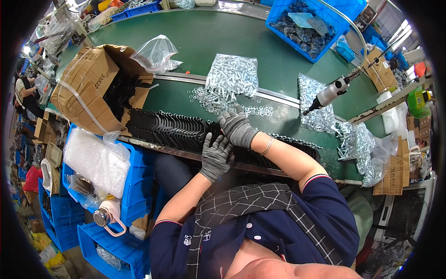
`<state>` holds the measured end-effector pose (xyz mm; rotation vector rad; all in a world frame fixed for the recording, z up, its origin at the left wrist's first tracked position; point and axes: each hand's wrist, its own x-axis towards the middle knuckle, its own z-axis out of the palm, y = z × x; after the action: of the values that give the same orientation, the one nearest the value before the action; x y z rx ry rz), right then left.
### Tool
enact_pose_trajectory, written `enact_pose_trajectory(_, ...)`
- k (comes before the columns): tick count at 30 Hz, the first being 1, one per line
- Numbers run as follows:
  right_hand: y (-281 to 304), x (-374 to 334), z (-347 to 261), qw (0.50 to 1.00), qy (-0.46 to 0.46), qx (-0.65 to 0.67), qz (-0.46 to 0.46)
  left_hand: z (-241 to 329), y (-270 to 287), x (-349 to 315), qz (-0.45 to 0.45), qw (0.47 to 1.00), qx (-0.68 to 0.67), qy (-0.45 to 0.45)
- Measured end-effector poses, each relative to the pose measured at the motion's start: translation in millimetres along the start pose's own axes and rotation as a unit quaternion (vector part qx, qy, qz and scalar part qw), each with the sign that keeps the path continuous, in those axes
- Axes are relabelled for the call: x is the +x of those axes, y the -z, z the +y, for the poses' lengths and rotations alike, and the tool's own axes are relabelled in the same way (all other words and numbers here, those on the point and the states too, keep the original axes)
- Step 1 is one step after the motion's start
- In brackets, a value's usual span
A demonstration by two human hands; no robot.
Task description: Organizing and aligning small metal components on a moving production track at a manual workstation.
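A long row of black bent parts (165,128) stands packed along the near edge of the table, with small metal rings along its far side. My left hand (216,157), in a grey striped glove, lies against the front of this row with its fingers stretched and apart. My right hand (238,126), gloved alike, reaches over the row. Its fingers are extended toward loose metal washers (211,103), and nothing shows in them. Just beyond lies a clear bag of silver bolts (231,74), some spilling toward the washers. What lies under both palms is hidden.
At left a tipped cardboard box (86,88) holds black parts. A power screwdriver (331,93) hangs at right above another bag of bolts (316,100). A blue bin (304,51) sits at the back. Blue crates (141,181) and a bottle (108,211) are left of my legs.
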<state>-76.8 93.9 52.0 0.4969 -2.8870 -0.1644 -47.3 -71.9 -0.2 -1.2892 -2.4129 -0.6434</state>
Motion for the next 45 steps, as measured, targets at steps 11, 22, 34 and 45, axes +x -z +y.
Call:
enact_pose_trajectory(11,9.7,8.7,-3.5,0.997,-0.018,0.025,-0.072,-2.1,-1.0,-2.3,-0.015,1.000,0.006,0.003)
enact_pose_trajectory(22,-3.8,7.6,1.5,0.999,-0.005,0.022,-0.040,2.0,4.4,0.2,0.002,1.000,0.003,0.000)
enact_pose_trajectory(34,19.5,49.5,57.1,0.978,-0.055,0.084,-0.182,2.5,8.3,2.7,0.066,0.997,-0.010,0.034)
enact_pose_trajectory(45,-4.8,53.1,105.7,0.989,-0.003,-0.007,-0.147,0.6,12.2,3.9,0.066,0.997,-0.027,0.017)
